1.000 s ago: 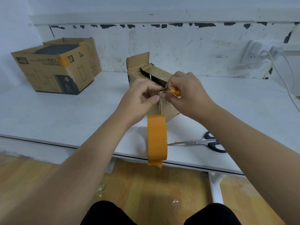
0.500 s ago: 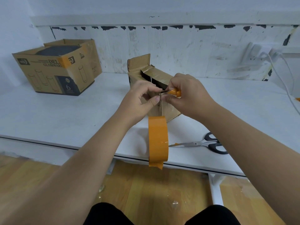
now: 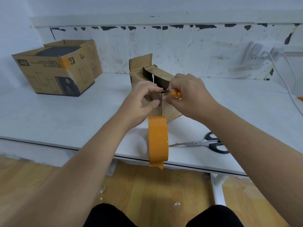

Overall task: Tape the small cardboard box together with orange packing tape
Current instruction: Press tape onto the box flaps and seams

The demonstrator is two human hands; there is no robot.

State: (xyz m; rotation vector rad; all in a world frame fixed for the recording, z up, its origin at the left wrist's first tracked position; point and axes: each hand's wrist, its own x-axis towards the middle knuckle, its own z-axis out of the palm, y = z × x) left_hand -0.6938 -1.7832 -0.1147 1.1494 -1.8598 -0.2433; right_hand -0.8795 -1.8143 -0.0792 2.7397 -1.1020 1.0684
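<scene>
the small cardboard box (image 3: 165, 110) stands on the white bench (image 3: 65, 115), a little back from the near edge, with its top flaps open and one flap sticking straight up at the back. both hands meet at the box's near corner. the left hand (image 3: 141, 99) is closed in a pinch, thumb and forefinger pressed on the cardboard edge at that corner. the right hand (image 3: 188, 94) is also closed, fingers curled tight around a short piece of orange tape (image 3: 176, 94) held right against the same corner, touching the box's upper edge. i can't tell how much of that piece is already stuck down, since the fingers hide most of it.

the roll of orange packing tape (image 3: 158, 140) sits on its edge just in front of the box, at the bench's near lip, its loose end hanging over the edge. a pair of scissors (image 3: 203, 143) with black handles lies flat on the bench to the right of the roll, partly under the right forearm, a scrap of orange at the blade tips. a bigger printed carton (image 3: 54, 69) rests well off to the left near the wall. white cables (image 3: 282, 76) run down the wall at far right.
</scene>
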